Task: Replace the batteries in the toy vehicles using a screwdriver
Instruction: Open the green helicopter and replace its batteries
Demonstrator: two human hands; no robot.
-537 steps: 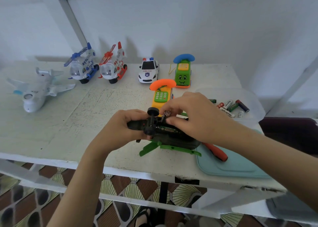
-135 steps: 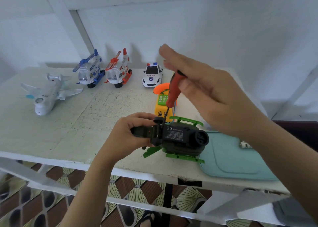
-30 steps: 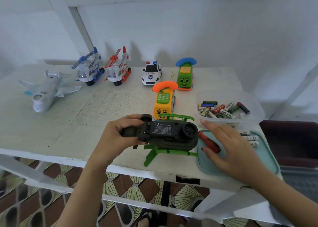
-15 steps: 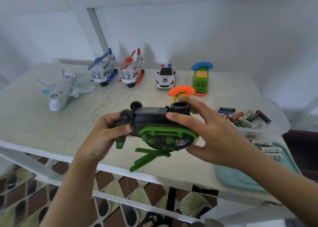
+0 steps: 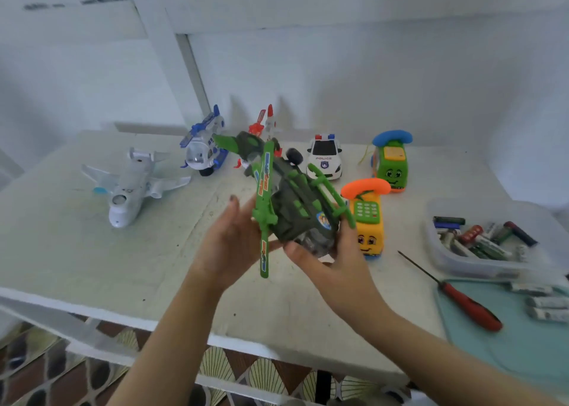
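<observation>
We hold the dark green plastic toy helicopter [image 5: 292, 208] above the white counter [image 5: 92, 267], tail pointing away, our left hand [image 5: 228, 245] flat against its rotor side and our right hand [image 5: 326, 267] gripping its nose with curled fingers [image 5: 295, 249], nearer the red-handled screwdriver [image 5: 462, 297] lying to its right.

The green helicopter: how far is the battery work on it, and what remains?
Seemingly done: the screwdriver lies put down, partly on the teal mat, beside loose batteries. In hand: the right hand grips the green helicopter, tilted, rotor side showing; the left hand steadies it; its battery cover is hidden. Left: set it down; whether the police car and other toys need batteries cannot be told.
</observation>
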